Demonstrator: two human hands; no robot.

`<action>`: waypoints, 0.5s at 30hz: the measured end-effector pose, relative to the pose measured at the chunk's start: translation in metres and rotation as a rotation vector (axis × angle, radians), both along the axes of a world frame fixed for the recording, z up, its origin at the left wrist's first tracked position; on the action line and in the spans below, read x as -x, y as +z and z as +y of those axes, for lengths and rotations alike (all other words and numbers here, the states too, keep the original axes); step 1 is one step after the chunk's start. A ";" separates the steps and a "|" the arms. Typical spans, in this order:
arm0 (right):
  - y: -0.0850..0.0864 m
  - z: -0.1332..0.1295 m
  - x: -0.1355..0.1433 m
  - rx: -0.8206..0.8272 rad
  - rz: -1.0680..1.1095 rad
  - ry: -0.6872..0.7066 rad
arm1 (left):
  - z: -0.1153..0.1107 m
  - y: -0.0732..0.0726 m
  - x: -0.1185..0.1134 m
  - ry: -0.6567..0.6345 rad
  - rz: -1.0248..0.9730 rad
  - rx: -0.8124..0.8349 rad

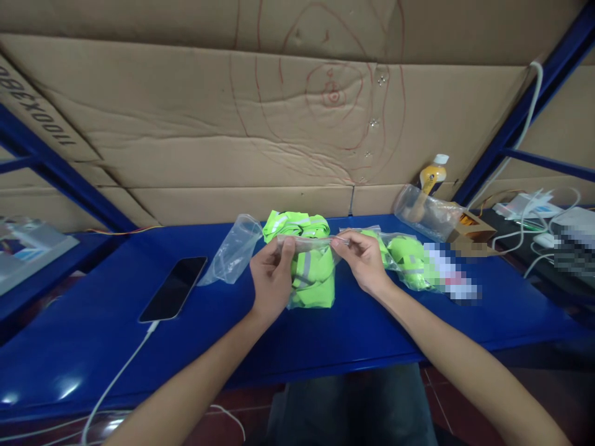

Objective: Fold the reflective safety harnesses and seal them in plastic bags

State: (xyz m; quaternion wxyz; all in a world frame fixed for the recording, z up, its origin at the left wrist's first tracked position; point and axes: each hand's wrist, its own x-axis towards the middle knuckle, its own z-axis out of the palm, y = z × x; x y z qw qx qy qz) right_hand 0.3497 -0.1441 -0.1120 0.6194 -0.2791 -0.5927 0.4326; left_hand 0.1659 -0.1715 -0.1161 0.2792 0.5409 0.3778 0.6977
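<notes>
A clear plastic bag (312, 282) with folded neon-yellow fabric and grey reflective strips inside hangs between my hands, just over the blue table. My left hand (274, 272) pinches the left end of its top edge between thumb and fingers. At the right end of that edge, my right hand (362, 257) pinches the plastic too. Loose neon fabric (296, 224) lies right behind the bag. To the left is an empty clear bag (235, 251). More bagged neon fabric (409, 260) rests to the right of my right hand.
On the blue table (260, 356), a phone (174, 290) with a white cable lies at left. A bottle (433, 175), a clear plastic wrapper (430, 214) and an open cardboard box (470, 232) stand at back right. Cardboard (186, 111) backs the table; blue frame bars flank it.
</notes>
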 end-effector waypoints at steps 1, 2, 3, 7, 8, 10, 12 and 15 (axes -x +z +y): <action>0.001 0.000 0.000 -0.002 -0.004 -0.006 | 0.000 0.000 0.000 0.011 0.004 0.011; 0.002 0.000 0.000 -0.004 -0.012 -0.007 | -0.001 0.001 0.000 0.020 0.011 0.024; 0.003 0.000 0.000 -0.010 -0.029 -0.001 | -0.001 0.001 0.000 0.024 0.019 0.033; 0.010 -0.003 -0.002 -0.062 -0.165 0.034 | -0.005 0.005 -0.002 0.012 0.085 0.025; 0.011 -0.004 -0.002 -0.080 -0.196 0.039 | -0.007 0.006 -0.003 0.001 0.098 0.017; 0.012 -0.005 -0.002 -0.112 -0.224 0.036 | -0.008 0.007 -0.003 -0.036 0.102 0.010; 0.013 -0.006 -0.003 -0.129 -0.223 0.025 | -0.009 0.008 -0.003 -0.071 0.090 0.008; 0.016 -0.006 -0.006 -0.150 -0.245 0.025 | -0.011 0.010 -0.001 -0.081 0.103 0.003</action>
